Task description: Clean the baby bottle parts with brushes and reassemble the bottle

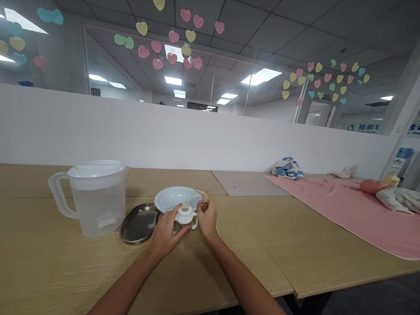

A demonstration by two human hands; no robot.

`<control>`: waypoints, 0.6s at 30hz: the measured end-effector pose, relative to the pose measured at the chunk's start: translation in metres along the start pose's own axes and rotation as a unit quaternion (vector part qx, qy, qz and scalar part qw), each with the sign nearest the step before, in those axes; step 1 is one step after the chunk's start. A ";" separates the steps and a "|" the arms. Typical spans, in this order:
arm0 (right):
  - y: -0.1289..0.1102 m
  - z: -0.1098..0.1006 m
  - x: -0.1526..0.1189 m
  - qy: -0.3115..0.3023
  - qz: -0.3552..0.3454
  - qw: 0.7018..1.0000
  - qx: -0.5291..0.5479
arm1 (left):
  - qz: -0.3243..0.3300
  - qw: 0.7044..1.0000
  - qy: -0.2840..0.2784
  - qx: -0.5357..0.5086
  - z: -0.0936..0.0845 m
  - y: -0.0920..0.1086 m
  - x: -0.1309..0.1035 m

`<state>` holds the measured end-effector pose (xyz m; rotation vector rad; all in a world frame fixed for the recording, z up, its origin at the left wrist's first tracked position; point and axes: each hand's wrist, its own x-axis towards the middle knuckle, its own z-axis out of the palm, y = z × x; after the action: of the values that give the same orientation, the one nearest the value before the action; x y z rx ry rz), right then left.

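Observation:
My left hand [166,232] is wrapped around a baby bottle [185,215] with a white collar, a clear teat on top and a white side handle. The bottle stands upright, its body mostly hidden by my fingers. My right hand [208,216] is closed in a pinch just right of the bottle, near its handle. A thin pale thing with a yellow part [204,195] shows at those fingertips; I cannot make out what it is. Behind both hands sits a white bowl [163,198], with something clear in it. A small yellow-green bit [217,231] peeks out beside my right wrist.
A lidded plastic pitcher [99,207] stands at the left, beside a round metal tray [131,236]. To the right, a pink cloth [337,206] bears a doll [371,186] in patterned fabric. A crumpled blue-white cloth [287,168] lies by the low white wall [197,137].

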<state>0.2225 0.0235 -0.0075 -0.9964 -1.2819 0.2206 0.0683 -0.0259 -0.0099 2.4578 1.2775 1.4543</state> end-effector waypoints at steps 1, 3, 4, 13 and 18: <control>0.001 0.001 0.000 0.002 0.002 1.000 0.008 | 0.001 1.000 0.001 0.001 0.000 0.000 0.000; 0.004 0.002 0.001 0.005 0.005 1.000 0.019 | 0.002 1.000 0.003 0.003 0.001 -0.001 0.000; 0.005 0.002 0.001 0.006 0.005 1.000 0.022 | 0.003 1.000 0.003 0.003 0.001 -0.002 0.000; 0.007 0.003 -0.001 -0.017 0.015 0.999 0.041 | -0.002 1.000 -0.009 -0.001 -0.002 0.001 0.001; -0.004 0.000 -0.005 -0.083 0.011 0.996 0.005 | 0.000 1.000 -0.005 -0.002 -0.002 0.001 0.001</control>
<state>0.2193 0.0179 -0.0082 -1.0005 -1.4196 0.3335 0.0677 -0.0267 -0.0076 2.4585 1.2734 1.4420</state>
